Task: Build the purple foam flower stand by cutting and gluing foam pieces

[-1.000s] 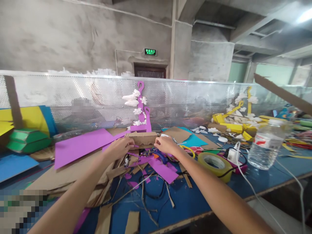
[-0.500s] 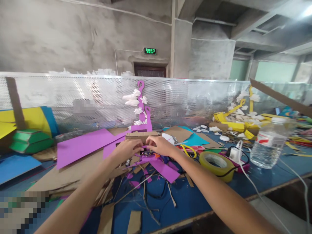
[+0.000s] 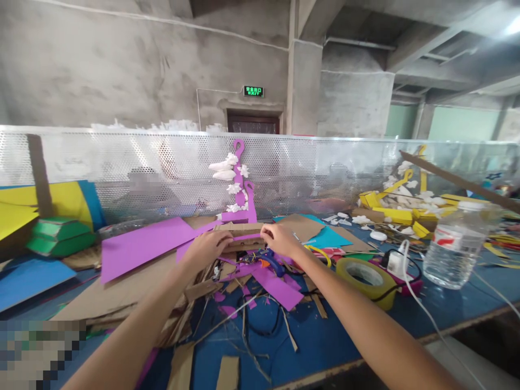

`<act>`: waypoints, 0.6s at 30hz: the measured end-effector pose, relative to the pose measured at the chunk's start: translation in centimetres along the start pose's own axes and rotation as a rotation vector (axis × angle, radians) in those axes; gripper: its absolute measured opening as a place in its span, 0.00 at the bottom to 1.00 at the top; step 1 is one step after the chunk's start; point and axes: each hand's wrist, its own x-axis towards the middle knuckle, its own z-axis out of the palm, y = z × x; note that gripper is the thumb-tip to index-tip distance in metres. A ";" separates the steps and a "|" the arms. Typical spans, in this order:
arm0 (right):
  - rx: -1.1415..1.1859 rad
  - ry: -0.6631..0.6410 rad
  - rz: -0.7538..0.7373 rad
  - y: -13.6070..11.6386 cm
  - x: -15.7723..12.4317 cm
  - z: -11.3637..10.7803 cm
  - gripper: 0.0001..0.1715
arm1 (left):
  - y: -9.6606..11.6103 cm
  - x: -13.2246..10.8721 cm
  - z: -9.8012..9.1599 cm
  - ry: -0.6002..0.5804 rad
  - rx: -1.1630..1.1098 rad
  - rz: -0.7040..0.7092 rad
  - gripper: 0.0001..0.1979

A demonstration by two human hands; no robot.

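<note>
A brown cardboard block (image 3: 242, 234) lies at mid-table under a purple stand with white paper flowers (image 3: 239, 184). My left hand (image 3: 208, 246) grips the block's left end, fingers curled around it. My right hand (image 3: 278, 239) pinches a thin purple paper strip (image 3: 248, 236) stretched across the block's front, at its right end. Purple paper scraps (image 3: 274, 284) and cardboard offcuts lie just below both hands.
A large purple sheet (image 3: 142, 245) lies left on brown cardboard. A yellow tape roll (image 3: 362, 273), a white plug with cable (image 3: 397, 261) and a water bottle (image 3: 455, 244) stand right. A perforated metal screen (image 3: 122, 157) runs behind. Green box (image 3: 57, 235) at far left.
My hands came together at the block's middle, then my right hand moved back to the right, drawing a purple strip across the block's front. The left hand stays at the left end.
</note>
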 end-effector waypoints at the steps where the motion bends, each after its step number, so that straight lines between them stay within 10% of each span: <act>1: -0.003 0.015 0.021 0.5 0.1 0.1 0.10 | -0.3 0.0 0.0 0.034 0.012 -0.039 0.16; 8: -0.023 0.089 0.061 2.9 0.5 1.1 0.09 | -2.2 -0.2 0.3 0.218 -0.011 -0.226 0.22; 18: 0.221 0.055 0.142 3.5 0.6 1.8 0.09 | -7.0 0.5 4.6 0.122 -0.433 -0.321 0.31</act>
